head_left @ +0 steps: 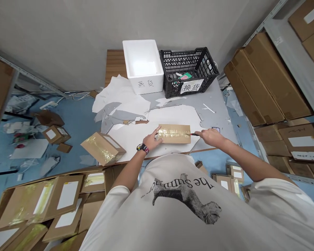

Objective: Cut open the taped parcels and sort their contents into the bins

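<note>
A small cardboard box (pixel 174 138) lies near the table's front edge, with yellowish tape along the middle of its top. My left hand (pixel 151 140) grips the box's left end, thumb and fingers on either side of the corner. In my closed right hand (pixel 211 137) is a box cutter (pixel 195 134) with red and dark parts. Its tip meets the right end of the taped seam; the blade itself is too small to make out. Left of my left wrist, a larger taped box (pixel 102 148) rests tilted at the table's corner.
A white foam box (pixel 146 85) and a black plastic crate (pixel 172 89) with a few small items stand at the back. Torn white sheeting (pixel 125 94) covers part of the table (pixel 222 108). Stacked cartons (pixel 267 83) line the right shelf; many boxes (pixel 52 198) fill the lower left.
</note>
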Available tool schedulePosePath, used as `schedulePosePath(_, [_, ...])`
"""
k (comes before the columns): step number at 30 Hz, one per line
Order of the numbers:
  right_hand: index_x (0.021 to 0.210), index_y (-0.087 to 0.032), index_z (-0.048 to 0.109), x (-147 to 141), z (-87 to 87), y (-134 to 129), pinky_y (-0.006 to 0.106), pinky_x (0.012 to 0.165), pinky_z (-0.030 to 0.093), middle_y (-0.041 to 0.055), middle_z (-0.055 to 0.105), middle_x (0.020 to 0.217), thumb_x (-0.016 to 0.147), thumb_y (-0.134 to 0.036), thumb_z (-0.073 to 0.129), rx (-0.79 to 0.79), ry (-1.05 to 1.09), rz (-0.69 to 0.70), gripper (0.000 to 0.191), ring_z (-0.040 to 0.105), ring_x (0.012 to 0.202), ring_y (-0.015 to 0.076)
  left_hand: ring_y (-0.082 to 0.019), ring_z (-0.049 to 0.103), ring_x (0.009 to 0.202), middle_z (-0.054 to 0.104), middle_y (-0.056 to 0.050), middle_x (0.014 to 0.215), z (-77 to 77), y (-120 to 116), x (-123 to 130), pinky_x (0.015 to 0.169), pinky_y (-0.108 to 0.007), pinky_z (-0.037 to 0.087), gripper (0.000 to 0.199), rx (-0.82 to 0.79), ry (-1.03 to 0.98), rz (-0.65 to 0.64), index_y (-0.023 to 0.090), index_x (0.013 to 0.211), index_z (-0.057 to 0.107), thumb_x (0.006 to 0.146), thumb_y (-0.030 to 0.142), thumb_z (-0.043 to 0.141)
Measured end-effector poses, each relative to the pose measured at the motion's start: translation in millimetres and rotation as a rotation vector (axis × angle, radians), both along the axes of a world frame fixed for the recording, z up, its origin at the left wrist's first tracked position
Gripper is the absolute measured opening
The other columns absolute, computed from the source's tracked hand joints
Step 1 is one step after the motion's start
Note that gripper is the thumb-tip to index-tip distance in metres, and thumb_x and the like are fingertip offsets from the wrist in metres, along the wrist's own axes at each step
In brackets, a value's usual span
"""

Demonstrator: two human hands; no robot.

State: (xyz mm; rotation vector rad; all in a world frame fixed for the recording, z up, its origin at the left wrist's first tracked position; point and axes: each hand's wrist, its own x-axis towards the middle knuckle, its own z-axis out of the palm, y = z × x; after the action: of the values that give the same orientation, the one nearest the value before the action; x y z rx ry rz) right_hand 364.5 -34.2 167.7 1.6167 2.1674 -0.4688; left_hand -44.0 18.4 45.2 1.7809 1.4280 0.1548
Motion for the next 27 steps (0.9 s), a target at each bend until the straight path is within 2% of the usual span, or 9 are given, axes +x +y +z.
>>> schedulePosePath(4, [0.155,-0.028,0.073,13.9,13.5,-5.6,0.04,0.089,0.05,0.0176,0.085,0.111,0.103,-0.005,0.048,-0.02,-0.083,0.033,0.062,0.08,0.095,0.031,-0.035,0.079,0.109,0.082,-0.01,0.146,4.1,0.7,0.6,0.094,-0.045,0.055,0.092,-0.018,0.041,-0.009,0.034,0.179,0.049,0.096,0.063,0.075])
schedulePosePath(9, [0.165,-0.029,0.063,20.3,23.1,-13.7,0.035,0.084,0.046,0.0164,0.084,0.119,0.108,-0.008,0.044,-0.067,-0.155,0.07,0.064,0.08,0.099,0.0295,-0.035,0.078,0.119,0.079,-0.006,0.152,12.0,1.5,-0.3,0.1,-0.047,0.056,0.097,-0.059,0.083,-0.046,0.041,0.184,0.035,0.098,0.065,0.071])
schedulePosePath(14, [0.171,-0.031,0.057,24.2,26.2,-22.2,0.034,0.081,0.046,0.0159,0.084,0.12,0.107,-0.007,0.045,-0.087,-0.172,0.07,0.069,0.081,0.097,0.0292,-0.037,0.078,0.127,0.076,-0.005,0.157,17.5,4.6,1.6,0.105,-0.05,0.057,0.1,-0.055,0.087,-0.076,0.045,0.186,0.028,0.098,0.065,0.069])
schedulePosePath(18, [0.178,-0.033,0.048,25.2,25.0,-27.1,0.034,0.079,0.046,0.015,0.083,0.117,0.106,-0.005,0.045,-0.073,-0.178,0.091,0.077,0.081,0.092,0.0286,-0.038,0.076,0.13,0.074,-0.005,0.161,18.4,7.7,5.1,0.107,-0.051,0.056,0.099,-0.039,0.111,-0.108,0.043,0.186,0.029,0.098,0.064,0.07])
schedulePosePath(20, [0.178,-0.032,0.049,34.2,23.6,-31.3,0.035,0.078,0.046,0.0155,0.084,0.116,0.104,-0.004,0.047,-0.064,-0.186,0.089,0.079,0.081,0.091,0.0284,-0.039,0.076,0.131,0.074,-0.005,0.162,17.3,8.8,4.7,0.106,-0.051,0.057,0.097,-0.023,0.13,-0.127,0.042,0.186,0.031,0.1,0.064,0.069])
schedulePosePath(24, [0.16,-0.024,0.069,80.9,21.6,-51.9,0.036,0.08,0.049,0.0206,0.084,0.111,0.104,-0.011,0.057,-0.056,-0.225,-0.018,0.059,0.081,0.091,0.0303,-0.037,0.078,0.128,0.075,-0.004,0.159,12.1,11.3,-3.1,0.103,-0.048,0.059,0.098,-0.003,0.164,-0.146,0.044,0.187,0.027,0.101,0.065,0.068])
schedulePosePath(27, [0.159,-0.028,0.07,106.0,12.6,-73.5,0.036,0.083,0.052,0.0174,0.086,0.115,0.111,-0.023,0.056,0.038,-0.15,-0.211,0.05,0.081,0.091,0.0302,-0.037,0.073,0.138,0.072,-0.005,0.163,8.7,14.7,-5.3,0.11,-0.048,0.059,0.098,0.082,0.158,-0.189,0.04,0.187,0.028,0.101,0.061,0.068])
